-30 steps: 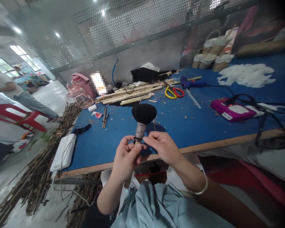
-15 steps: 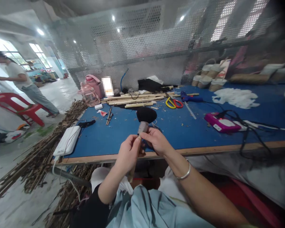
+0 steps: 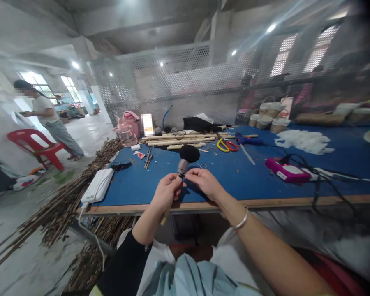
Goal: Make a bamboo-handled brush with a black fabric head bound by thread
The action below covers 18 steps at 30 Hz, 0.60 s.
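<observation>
My left hand (image 3: 165, 192) is closed round a wooden stick (image 3: 164, 218) that has a black rounded head (image 3: 189, 153) and a grey wrapped neck (image 3: 182, 166). The head points up and away from me, tilted a little to the right, over the front part of the table. Just right of the neck is my right hand (image 3: 205, 183), thumb and forefinger pinched together. Whatever is in that pinch is too small to make out. A thin pale thread (image 3: 202, 165) shows behind the right fingers.
On the blue table (image 3: 234, 181) lie wooden sticks (image 3: 181, 139), scissors (image 3: 223, 145), a glue gun (image 3: 249, 139), a purple power strip (image 3: 285, 170) with cables, white material (image 3: 305, 142) and a white power bank (image 3: 97, 185). A person (image 3: 49, 111) stands by a red chair (image 3: 38, 146).
My right fingers have drawn slightly away from the stick's neck, where they were touching it. The left hand keeps its hold. The camera view has tilted up and shifted left.
</observation>
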Motion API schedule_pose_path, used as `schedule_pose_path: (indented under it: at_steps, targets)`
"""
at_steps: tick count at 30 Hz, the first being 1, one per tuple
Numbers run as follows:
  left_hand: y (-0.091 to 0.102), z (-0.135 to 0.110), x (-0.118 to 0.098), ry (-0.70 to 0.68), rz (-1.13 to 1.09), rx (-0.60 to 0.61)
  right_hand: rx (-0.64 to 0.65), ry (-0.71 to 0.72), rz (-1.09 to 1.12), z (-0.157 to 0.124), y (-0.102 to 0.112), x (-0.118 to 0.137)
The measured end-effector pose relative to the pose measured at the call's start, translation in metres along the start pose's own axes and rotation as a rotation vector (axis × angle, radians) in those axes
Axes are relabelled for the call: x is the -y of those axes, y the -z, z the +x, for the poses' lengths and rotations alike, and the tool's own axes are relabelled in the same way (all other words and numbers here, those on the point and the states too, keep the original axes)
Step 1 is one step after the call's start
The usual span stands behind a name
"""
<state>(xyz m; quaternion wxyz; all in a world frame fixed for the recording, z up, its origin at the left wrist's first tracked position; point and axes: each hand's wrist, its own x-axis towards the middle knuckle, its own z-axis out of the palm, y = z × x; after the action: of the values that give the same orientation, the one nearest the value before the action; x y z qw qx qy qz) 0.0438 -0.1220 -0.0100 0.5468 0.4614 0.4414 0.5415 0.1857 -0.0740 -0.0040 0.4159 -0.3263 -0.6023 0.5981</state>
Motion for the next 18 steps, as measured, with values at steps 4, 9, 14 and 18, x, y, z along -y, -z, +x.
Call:
schedule_pose_path:
  at_steps: [4,9,14,18]
  targets:
    - [0.0046,-0.0028,-0.0035,0.058,-0.122,0.065,-0.02,-0.027,0.046,-0.0016,-0.0004,-0.0013]
    - [0.0054,-0.0052,-0.0025,0.073,-0.111,0.123,-0.047,-0.05,0.16,-0.0056,0.0002,-0.0038]
    - [0.006,-0.0047,-0.002,0.083,-0.102,0.121,-0.04,-0.083,0.228,-0.006,0.0024,-0.007]
    - [0.0073,-0.005,-0.0035,0.096,-0.134,0.113,-0.036,-0.068,0.168,-0.0064,-0.0021,-0.006]
